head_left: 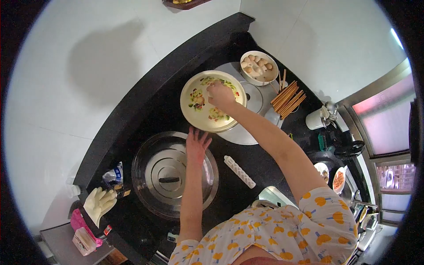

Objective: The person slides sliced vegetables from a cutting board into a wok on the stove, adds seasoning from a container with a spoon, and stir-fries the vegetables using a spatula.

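Observation:
A cream basin [190,117] with a fruit-and-leaf pattern stands on the dark counter. My right hand [221,96] reaches down over its middle with curled fingers, and whatever they may hold is hidden. At the basin's near rim is my left hand [197,145], its fingers spread and nothing in it. I cannot tell whether those fingertips touch the rim. Below my left hand and forearm lies a large round steel lid [152,194] with a dark handle. A round pale lid [243,137] with a knob shows partly from behind the basin.
A white bowl [255,80] of several eggs and a bundle of chopsticks [287,100] sit beyond the basin. A white patterned stick [240,172] lies nearer me. Rubber gloves [99,204] and a blue packet [115,175] are at left; food dishes [338,180] stand at right.

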Motion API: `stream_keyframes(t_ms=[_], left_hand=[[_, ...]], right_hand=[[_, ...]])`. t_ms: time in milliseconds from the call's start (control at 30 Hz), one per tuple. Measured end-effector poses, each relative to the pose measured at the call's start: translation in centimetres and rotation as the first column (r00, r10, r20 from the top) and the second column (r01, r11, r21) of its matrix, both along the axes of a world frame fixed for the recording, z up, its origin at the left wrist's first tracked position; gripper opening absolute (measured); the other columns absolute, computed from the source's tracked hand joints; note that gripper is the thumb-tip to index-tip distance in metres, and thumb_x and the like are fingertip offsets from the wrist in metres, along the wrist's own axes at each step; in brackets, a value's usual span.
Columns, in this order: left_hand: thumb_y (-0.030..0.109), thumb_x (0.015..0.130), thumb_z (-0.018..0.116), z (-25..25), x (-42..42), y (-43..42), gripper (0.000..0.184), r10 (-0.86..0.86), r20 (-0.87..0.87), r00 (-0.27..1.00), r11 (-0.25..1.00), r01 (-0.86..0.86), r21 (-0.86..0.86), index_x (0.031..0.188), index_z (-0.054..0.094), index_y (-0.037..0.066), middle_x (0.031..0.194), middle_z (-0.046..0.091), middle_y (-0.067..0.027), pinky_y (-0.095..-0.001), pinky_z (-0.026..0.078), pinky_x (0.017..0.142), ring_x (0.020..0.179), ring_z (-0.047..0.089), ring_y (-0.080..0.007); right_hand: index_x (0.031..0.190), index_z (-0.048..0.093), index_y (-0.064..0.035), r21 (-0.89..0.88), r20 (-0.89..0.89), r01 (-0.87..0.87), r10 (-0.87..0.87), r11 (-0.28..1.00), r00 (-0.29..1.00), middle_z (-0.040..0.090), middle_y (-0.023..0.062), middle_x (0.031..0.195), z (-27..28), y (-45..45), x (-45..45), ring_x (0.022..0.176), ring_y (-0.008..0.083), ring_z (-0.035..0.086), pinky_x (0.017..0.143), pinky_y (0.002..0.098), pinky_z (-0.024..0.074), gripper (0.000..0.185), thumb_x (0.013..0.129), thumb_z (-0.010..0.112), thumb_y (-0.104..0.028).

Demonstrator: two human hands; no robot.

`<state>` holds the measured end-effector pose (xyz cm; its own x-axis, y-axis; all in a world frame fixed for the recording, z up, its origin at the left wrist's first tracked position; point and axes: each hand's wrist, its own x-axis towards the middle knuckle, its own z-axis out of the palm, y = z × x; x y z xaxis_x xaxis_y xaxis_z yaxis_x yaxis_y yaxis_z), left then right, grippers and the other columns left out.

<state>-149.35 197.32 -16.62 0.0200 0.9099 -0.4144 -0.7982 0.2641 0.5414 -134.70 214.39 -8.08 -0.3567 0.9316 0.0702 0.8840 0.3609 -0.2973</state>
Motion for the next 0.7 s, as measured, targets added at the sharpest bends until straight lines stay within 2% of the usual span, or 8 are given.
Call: stream_keyframes(t_ms=[100,200,300,400,467,600,667,700], left_hand=[[0.049,0.089,0.044,0.7,0.2,2.1,0.065,0.003,-0.074,0.997,1.000,-0.005,-0.022,0.144,0.021,0.021,0.146,0.024,-0.0073,-0.0579,0.033,0.101,0.131,0.029,-0.0341],[0.050,0.089,0.043,-0.2,0.4,2.8,0.063,-0.004,-0.021,1.000,1.000,0.003,-0.014,0.143,0.024,0.022,0.145,0.023,-0.0064,-0.0582,0.032,0.101,0.132,0.028,-0.0343],[0.053,0.090,0.039,1.3,1.5,2.9,0.065,-0.019,-0.112,0.994,0.999,0.014,-0.050,0.144,0.021,0.021,0.147,0.019,-0.0057,-0.0582,0.031,0.102,0.132,0.026,-0.0355],[0.053,0.091,0.037,1.3,2.6,2.3,0.064,-0.019,-0.110,0.994,0.999,0.015,-0.038,0.145,0.020,0.022,0.147,0.018,-0.0046,-0.0599,0.031,0.101,0.132,0.025,-0.0356],[0.053,0.091,0.037,1.6,3.6,2.1,0.063,0.004,-0.095,0.995,0.998,-0.009,-0.055,0.144,0.021,0.023,0.146,0.019,-0.0043,-0.0598,0.032,0.100,0.131,0.026,-0.0353],[0.053,0.090,0.038,0.6,4.5,1.9,0.062,-0.081,-0.090,0.993,0.996,0.084,0.032,0.142,0.025,0.023,0.146,0.021,-0.0031,-0.0583,0.029,0.102,0.128,0.029,-0.0325],[0.053,0.091,0.037,1.8,5.7,1.1,0.062,-0.050,-0.124,0.991,0.998,0.045,-0.045,0.143,0.023,0.023,0.147,0.023,-0.0027,-0.0567,0.028,0.103,0.129,0.031,-0.0317],[0.053,0.091,0.037,0.6,5.3,0.8,0.063,-0.079,-0.083,0.993,0.997,0.077,-0.028,0.144,0.022,0.021,0.148,0.022,-0.0045,-0.0543,0.029,0.104,0.129,0.033,-0.0311]], right_hand=[[0.106,0.065,-0.0123,-0.021,0.021,0.007,-0.006,1.000,1.000,0.055,0.0165,0.104,0.2,-0.3,0.2,0.090,0.0293,0.061,0.075,0.0395,0.0525,0.034,0.073,0.064,-0.018],[0.115,0.060,-0.0133,-0.053,0.101,0.012,-0.006,0.999,0.995,0.052,0.0163,0.108,0.6,-0.8,0.6,0.093,0.0303,0.060,0.075,0.0401,0.0526,0.042,0.074,0.065,-0.020],[0.124,0.053,-0.0129,0.032,0.027,0.042,-0.042,0.999,0.999,0.047,0.0172,0.116,2.0,-3.2,1.5,0.098,0.0319,0.057,0.075,0.0402,0.0529,0.051,0.075,0.065,-0.021],[0.129,0.048,-0.0116,0.270,0.003,0.000,-0.001,0.963,1.000,0.044,0.0189,0.122,1.6,-5.3,3.3,0.101,0.0333,0.055,0.076,0.0396,0.0532,0.058,0.074,0.066,-0.022],[0.125,0.052,-0.0093,0.220,0.001,-0.032,0.033,0.975,0.999,0.042,0.0207,0.126,2.3,-7.8,4.7,0.105,0.0331,0.052,0.077,0.0384,0.0531,0.052,0.075,0.063,-0.018],[0.115,0.058,-0.0065,0.074,0.004,-0.074,0.074,0.995,0.997,0.043,0.0202,0.124,3.7,-13.9,8.5,0.103,0.0333,0.052,0.076,0.0381,0.0530,0.039,0.077,0.058,-0.014],[0.111,0.060,-0.0057,0.133,-0.133,-0.091,0.109,0.987,0.985,0.045,0.0193,0.119,5.0,-17.9,11.7,0.101,0.0334,0.054,0.075,0.0379,0.0531,0.035,0.077,0.058,-0.013],[0.110,0.060,-0.0054,0.146,-0.158,-0.104,0.127,0.984,0.979,0.045,0.0185,0.118,4.9,-19.7,13.4,0.100,0.0329,0.055,0.075,0.0376,0.0531,0.035,0.076,0.059,-0.013]])
